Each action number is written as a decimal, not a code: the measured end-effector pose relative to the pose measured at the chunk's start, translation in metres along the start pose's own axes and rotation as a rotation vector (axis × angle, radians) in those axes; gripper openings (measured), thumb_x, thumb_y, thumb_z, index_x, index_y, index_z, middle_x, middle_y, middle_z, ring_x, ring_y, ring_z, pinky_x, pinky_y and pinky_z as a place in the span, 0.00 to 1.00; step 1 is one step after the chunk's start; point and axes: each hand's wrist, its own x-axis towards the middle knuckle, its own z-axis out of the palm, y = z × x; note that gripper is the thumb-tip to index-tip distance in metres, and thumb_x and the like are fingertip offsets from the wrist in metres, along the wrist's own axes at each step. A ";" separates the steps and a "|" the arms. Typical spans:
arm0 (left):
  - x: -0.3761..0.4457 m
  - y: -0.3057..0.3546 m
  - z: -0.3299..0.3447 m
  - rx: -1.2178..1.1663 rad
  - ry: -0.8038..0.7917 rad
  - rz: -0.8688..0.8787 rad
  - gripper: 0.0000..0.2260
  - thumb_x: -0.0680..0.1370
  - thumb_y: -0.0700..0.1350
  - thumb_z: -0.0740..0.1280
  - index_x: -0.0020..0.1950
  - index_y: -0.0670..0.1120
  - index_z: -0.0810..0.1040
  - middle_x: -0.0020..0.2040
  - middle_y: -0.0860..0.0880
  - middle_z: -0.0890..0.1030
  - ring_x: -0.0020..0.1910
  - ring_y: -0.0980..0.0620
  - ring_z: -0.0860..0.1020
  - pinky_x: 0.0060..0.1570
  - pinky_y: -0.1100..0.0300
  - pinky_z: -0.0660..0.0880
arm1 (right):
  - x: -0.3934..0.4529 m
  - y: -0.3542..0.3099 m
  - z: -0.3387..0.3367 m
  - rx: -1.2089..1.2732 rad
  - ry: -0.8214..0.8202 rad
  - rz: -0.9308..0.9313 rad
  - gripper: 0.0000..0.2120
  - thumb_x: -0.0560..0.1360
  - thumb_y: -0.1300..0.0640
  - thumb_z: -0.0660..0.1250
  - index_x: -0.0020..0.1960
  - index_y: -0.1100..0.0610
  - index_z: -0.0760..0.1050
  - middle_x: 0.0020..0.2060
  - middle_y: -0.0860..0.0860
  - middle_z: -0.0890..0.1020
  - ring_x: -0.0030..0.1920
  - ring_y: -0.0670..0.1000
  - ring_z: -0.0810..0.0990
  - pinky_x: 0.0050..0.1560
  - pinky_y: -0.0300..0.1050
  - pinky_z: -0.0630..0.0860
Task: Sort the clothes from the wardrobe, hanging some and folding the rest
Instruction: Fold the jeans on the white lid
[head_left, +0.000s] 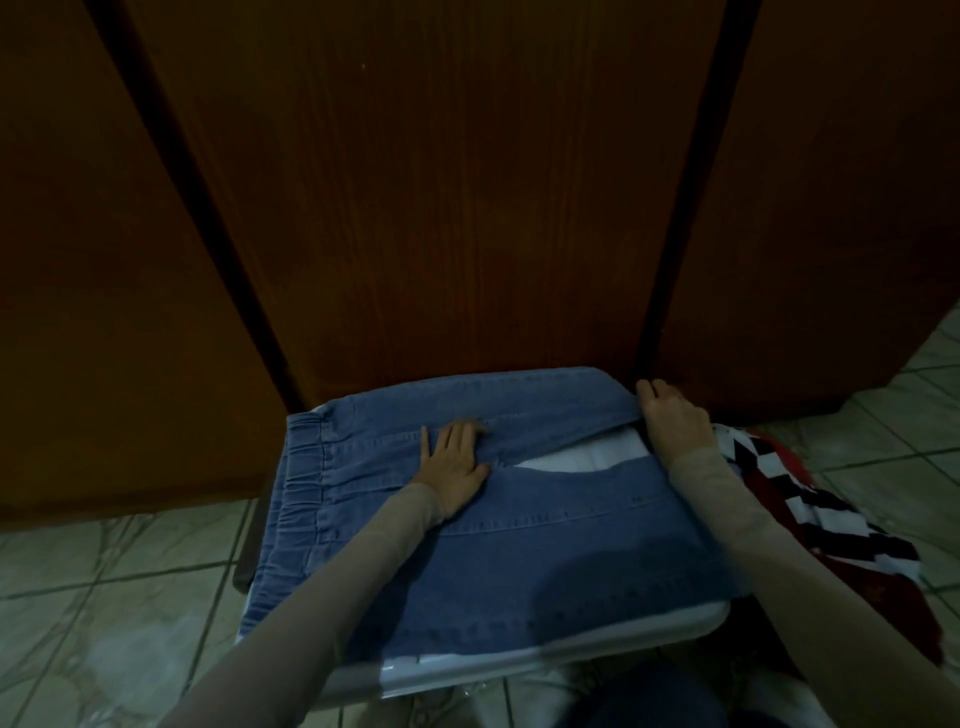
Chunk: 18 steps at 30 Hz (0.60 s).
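hidden: we can't make out what the white tabletop stands on; its near edge is blurred, lighting is dim
jeans: spread flat across the tabletop, waistband left, one leg folded over along the far edge
left grip: fingers straight, palm pressing the jeans mid-seat
right grip: fingers curled on the folded leg's end (fingertips hidden)
around: patterned red-white-black cloth right, partly under our right arm; wardrobe doors behind; tiled floor
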 end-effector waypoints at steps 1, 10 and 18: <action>0.001 0.002 -0.003 0.010 -0.006 -0.024 0.22 0.81 0.49 0.55 0.73 0.47 0.54 0.74 0.47 0.57 0.74 0.49 0.52 0.72 0.41 0.38 | -0.002 0.002 0.001 0.016 -0.002 -0.006 0.19 0.77 0.67 0.57 0.67 0.59 0.62 0.61 0.57 0.70 0.60 0.55 0.72 0.49 0.47 0.74; 0.047 0.070 -0.017 -0.098 -0.109 0.192 0.20 0.82 0.44 0.51 0.75 0.51 0.59 0.76 0.49 0.59 0.74 0.48 0.57 0.73 0.51 0.50 | -0.018 0.029 0.003 0.244 -0.029 -0.040 0.11 0.76 0.69 0.56 0.57 0.62 0.69 0.55 0.59 0.71 0.48 0.59 0.76 0.39 0.46 0.64; 0.089 0.123 0.010 0.032 -0.374 0.205 0.22 0.84 0.52 0.42 0.77 0.53 0.44 0.78 0.52 0.43 0.76 0.51 0.41 0.71 0.40 0.36 | -0.020 0.044 0.009 0.275 0.024 -0.108 0.09 0.75 0.67 0.58 0.54 0.62 0.72 0.51 0.57 0.75 0.48 0.58 0.76 0.42 0.48 0.70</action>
